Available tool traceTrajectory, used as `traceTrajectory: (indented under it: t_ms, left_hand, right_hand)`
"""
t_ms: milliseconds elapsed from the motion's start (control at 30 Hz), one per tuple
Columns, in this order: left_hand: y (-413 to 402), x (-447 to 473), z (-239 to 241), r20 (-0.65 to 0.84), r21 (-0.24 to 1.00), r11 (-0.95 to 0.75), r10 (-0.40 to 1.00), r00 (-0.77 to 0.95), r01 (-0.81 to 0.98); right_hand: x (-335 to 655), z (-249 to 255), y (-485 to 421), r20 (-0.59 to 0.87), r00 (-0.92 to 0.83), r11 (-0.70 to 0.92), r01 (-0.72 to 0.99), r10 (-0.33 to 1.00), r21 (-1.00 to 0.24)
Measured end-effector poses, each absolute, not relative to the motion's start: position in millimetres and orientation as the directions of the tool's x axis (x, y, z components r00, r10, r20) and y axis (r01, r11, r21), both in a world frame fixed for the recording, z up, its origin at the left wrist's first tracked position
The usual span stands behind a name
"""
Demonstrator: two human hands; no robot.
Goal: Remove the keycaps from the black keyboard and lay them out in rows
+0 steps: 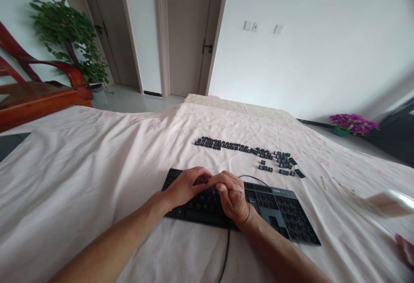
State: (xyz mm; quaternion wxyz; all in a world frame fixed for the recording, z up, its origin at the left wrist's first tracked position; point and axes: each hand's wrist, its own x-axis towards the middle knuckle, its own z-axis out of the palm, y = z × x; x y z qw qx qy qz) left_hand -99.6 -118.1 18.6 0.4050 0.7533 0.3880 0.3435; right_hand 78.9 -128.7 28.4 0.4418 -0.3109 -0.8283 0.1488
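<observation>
A black keyboard (pixel 207 218) lies on the cloth, its right part stripped of most keycaps, showing bare key sockets (pixel 296 218). My left hand (pixel 187 184) rests over its upper left part, thumb and index finger curled together in a pinch; what lies between them is hidden. Touching it at the fingertips, my right hand (pixel 233 197) is closed over the middle of the keyboard. A thin pale stick (pixel 239 188) pokes out of the right hand's grip. Behind the keyboard, many loose black keycaps (pixel 239 147) lie in rows and clusters.
A black cable (pixel 226 253) runs from the keyboard towards me. Thin pale sticks (pixel 323 183) and a blurred clear pack (pixel 391 203) lie at the right on the pink cloth (pixel 136 158). A wooden chair (pixel 39 97) stands at the left.
</observation>
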Motion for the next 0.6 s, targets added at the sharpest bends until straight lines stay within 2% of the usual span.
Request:
traceTrajectory:
  t_ms: [200,400,600]
  left_hand:
    - [-114.5,-99.7,10.7,0.170,0.937,-0.273,0.902,0.396,0.219]
    - [-109.1,-101.7,3.4,0.150,0.985,-0.167,0.941,0.305,0.031]
    - [-105.6,-105.3,2.0,0.170,0.985,-0.161,0.954,0.247,-0.057]
  right_hand:
    - [78.5,27.5,-126.8,0.721,-0.388,0.806,0.422,0.574,-0.414]
    - [74.5,29.7,-123.4,0.575,-0.429,0.655,0.707,0.697,-0.267]
    - [71.3,25.5,-119.1,0.478,-0.440,0.607,0.742,0.760,-0.284]
